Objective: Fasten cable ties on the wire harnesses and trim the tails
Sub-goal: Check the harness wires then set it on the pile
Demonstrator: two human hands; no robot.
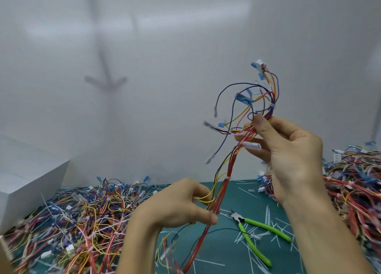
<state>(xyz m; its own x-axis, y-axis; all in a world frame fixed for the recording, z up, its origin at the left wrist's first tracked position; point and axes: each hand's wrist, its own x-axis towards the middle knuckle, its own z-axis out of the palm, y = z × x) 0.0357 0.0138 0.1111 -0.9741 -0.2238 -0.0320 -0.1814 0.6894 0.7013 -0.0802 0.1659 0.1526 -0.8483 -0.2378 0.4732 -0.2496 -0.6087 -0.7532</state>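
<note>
I hold one wire harness (228,166) of red, yellow, blue and black wires up in the air above the green mat (222,253). My right hand (288,150) grips its upper part, where blue connectors fan out and a white cable tie (272,105) binds the strands. My left hand (181,203) pinches the red bundle lower down, below another white tie (228,177). The harness tail hangs down to the mat. Green-handled cutters (253,232) lie on the mat, held by neither hand.
A big heap of harnesses (72,222) covers the table at the left, and another heap (354,187) lies at the right. Several trimmed white tie tails (266,214) are strewn over the mat. A white box (24,183) stands far left, a white wall behind.
</note>
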